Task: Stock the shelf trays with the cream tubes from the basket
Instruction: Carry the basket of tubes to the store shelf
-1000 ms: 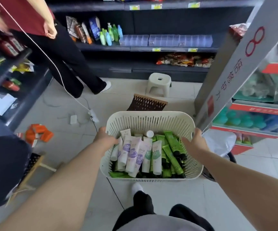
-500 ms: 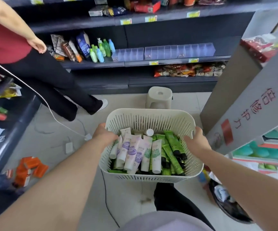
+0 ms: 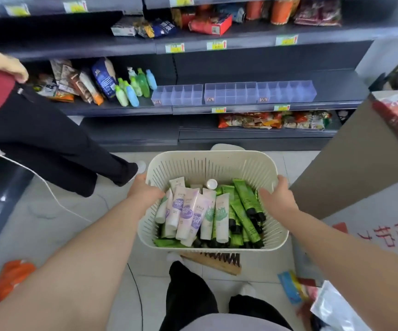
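The left hand (image 3: 145, 193) and right hand (image 3: 276, 199) grip opposite sides of the basket (image 3: 211, 163); the cream tubes (image 3: 205, 211) lie inside it, between both hands.

Both bare forearms reach forward and inward from the lower corners. The left hand (image 3: 145, 193) curls over the left rim of the cream slotted plastic basket (image 3: 213, 163), and the right hand (image 3: 278, 199) grips its right rim, knuckles facing up.
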Available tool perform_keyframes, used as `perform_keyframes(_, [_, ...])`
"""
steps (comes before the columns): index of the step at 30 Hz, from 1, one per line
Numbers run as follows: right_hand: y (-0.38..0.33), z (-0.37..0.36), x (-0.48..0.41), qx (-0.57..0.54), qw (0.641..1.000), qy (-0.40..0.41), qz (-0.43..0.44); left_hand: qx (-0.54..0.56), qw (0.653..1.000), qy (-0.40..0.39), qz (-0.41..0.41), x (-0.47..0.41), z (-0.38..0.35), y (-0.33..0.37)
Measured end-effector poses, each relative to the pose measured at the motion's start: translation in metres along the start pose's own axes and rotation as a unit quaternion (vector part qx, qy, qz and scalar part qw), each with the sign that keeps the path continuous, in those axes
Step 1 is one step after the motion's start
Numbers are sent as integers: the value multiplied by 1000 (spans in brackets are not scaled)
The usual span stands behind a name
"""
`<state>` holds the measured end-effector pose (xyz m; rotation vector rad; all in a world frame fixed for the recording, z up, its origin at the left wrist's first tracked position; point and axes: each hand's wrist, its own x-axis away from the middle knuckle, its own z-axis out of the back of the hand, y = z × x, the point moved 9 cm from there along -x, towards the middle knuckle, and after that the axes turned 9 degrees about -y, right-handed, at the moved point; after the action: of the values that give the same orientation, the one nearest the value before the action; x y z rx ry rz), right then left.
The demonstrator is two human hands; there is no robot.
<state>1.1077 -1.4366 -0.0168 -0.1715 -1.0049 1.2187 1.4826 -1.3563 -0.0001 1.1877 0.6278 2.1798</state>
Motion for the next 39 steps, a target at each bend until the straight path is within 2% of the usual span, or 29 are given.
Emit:
perform_keyframes(7, [-40,-4,-54,-35,996,55,-53,-29,998,-50,-12,-89,18,57])
perform_keyframes(12, [-54,4,-96,-55,994,66,-72,-82,996,-42,-12,-134,16,98])
perform_keyframes(18, [-49,30,-174,-76,993,39,-81,-93,996,2,0,-184,-18,157])
perform_keyframes(26, [-44,89,-262,-49,995,-5,-82,-88,995,25,36,-210,-76,205])
perform_keyframes(32, [-44,110,-304,-52,993,1,-102,-80,996,-9,30,-246,-110,232])
perform_keyframes(39, [-62,95,-339,-62,985,28,-156,-120,991,-62,22,-331,-109,243])
